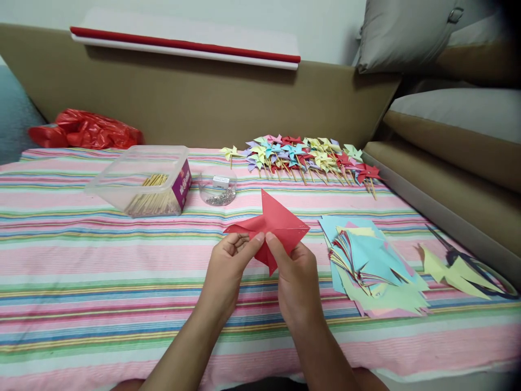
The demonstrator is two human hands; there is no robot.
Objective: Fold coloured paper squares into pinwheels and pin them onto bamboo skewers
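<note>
A piece of red paper (283, 217), cut into pointed flaps with small holes near some tips, is held up above the striped cloth. My left hand (232, 255) pinches it from the left, thumb on the front near its middle. From the other side my right hand (295, 263) grips the same sheet, its thumb tip close to the left one. One flap sticks up, another points left and looks bent, and one points down between the hands. The fingers behind the paper are partly hidden.
Many finished paper pinwheels (301, 155) on sticks lie at the back. A plastic box of sticks (150, 198) and a round container of small metal pieces (217, 191) stand left. On the right are cut paper sheets (370, 260), yellow paper (456, 274) and scissors (451, 252).
</note>
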